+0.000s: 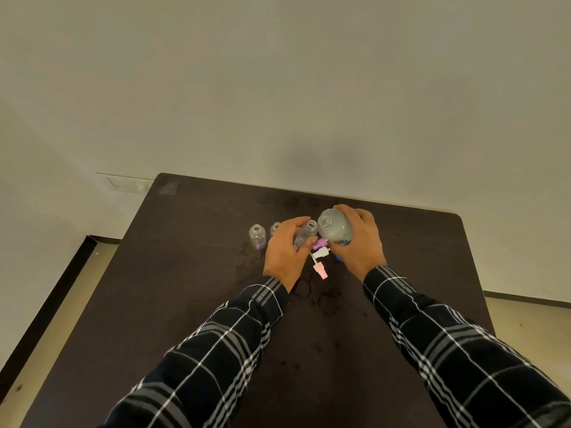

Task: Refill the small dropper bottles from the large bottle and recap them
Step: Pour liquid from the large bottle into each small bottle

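My right hand [361, 242] grips the large clear bottle [335, 227], uncapped and tilted left with its mouth toward a small bottle. My left hand [285, 251] holds that small clear dropper bottle [306, 233], open-necked and leaning right, its mouth next to the large bottle's mouth. Two more small open bottles stand to the left: one in full view [257, 236], the other [275, 228] partly hidden behind my left hand. Loose caps lie between my hands: a purple cap [321, 243], a white dropper cap [319, 253] and a pink cap [320, 270].
The dark brown table [185, 288] shows wet spots and droplets near my wrists. A blue cap [339, 258] peeks out under my right hand. The table's far edge meets a pale wall; floor lies along the left and right sides.
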